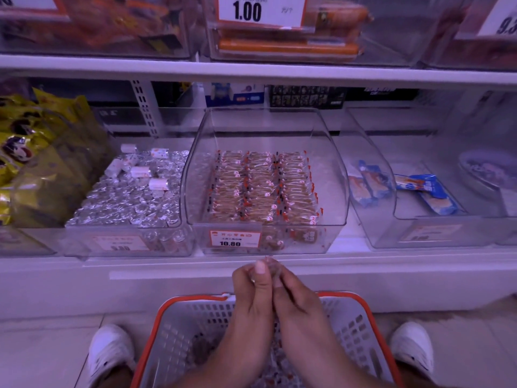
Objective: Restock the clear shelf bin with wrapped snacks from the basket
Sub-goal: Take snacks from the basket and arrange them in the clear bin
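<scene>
Just below the clear shelf bin (265,186), your left hand (251,287) and right hand (291,292) press together, fingers pinching a wrapped snack (270,266) between them. Rows of snacks fill the bin; the basket (179,312) sits beneath your wrists.

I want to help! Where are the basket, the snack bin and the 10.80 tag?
basket (361,301), head view, orange rim at right.
snack bin (334,152), head view, clear right wall.
10.80 tag (233,238), head view, middle of label.

Both hands (270,287) together, perhaps pinching a clear wrapper (269,264).
</scene>
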`<state>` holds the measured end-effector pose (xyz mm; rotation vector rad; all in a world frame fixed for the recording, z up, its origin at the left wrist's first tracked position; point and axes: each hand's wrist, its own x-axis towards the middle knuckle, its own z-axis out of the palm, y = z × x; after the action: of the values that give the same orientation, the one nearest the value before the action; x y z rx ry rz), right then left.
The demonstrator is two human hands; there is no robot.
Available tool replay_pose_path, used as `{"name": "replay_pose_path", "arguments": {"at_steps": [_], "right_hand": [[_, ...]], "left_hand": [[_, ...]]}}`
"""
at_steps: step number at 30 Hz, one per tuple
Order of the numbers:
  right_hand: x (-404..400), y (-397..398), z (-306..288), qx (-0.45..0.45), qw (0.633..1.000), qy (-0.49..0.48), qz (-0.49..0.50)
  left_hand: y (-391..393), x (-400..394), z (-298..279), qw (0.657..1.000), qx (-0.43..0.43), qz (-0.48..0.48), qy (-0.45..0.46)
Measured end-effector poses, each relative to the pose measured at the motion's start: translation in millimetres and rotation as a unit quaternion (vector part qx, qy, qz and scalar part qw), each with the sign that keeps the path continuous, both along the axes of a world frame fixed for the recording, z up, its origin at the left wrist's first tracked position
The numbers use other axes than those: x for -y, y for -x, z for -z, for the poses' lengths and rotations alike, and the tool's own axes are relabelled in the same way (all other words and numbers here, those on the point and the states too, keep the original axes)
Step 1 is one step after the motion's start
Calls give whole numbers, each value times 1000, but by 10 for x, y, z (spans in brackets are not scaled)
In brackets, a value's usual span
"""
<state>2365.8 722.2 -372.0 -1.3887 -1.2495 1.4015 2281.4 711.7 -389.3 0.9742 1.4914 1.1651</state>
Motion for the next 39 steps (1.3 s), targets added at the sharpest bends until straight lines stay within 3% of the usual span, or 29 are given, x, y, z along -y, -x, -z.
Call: {"name": "replay_pose_path", "arguments": {"at_steps": [3, 6, 11, 14, 16, 19, 21, 23, 24, 27, 29, 35, 39], "right_hand": [[-47, -82, -108, -34, 996, 0, -85], [-120, -220, -204, 20, 987, -71, -145], [-270, -416, -375, -9, 986, -119, -121], [-411, -571, -498, 40, 977, -194, -85], [-526, -684, -583, 130, 947, -277, -96], [-718, -816, -677, 232, 901, -347, -115], [-821, -858, -686, 245, 893, -360, -115], [-921, -904, -675, 225, 898, -366, -98], [-976, -947, -661, 210, 902, -371, -71], [-1161, -1115, -578, 161, 903, -391, 74], [-1239, -1172, -519, 125, 907, -377, 138], [-1202, -1127, -466, 171, 903, -381, 105], [-1206, -1114, -464, 183, 901, -380, 100]], "left_hand": [[33, 13, -23, 999, -30, -13, -42], [92, -19, -99, 994, -76, -6, -74], [154, -141, -300, 988, -28, 81, -130], [251, -271, -506, 969, -100, 96, -203], [336, -422, -737, 929, -219, 150, -258], [330, -741, -1039, 835, -375, 284, -286], [296, -942, -1195, 795, -437, 311, -284], [303, -1122, -1275, 778, -479, 301, -272], [317, -1213, -1275, 794, -475, 284, -250], [303, -1504, -1168, 911, -321, 247, -79], [252, -1669, -1043, 920, -288, 267, 14], [-19, -1950, -903, 773, -414, 468, 114], [-150, -1957, -922, 666, -562, 491, 9]]}}
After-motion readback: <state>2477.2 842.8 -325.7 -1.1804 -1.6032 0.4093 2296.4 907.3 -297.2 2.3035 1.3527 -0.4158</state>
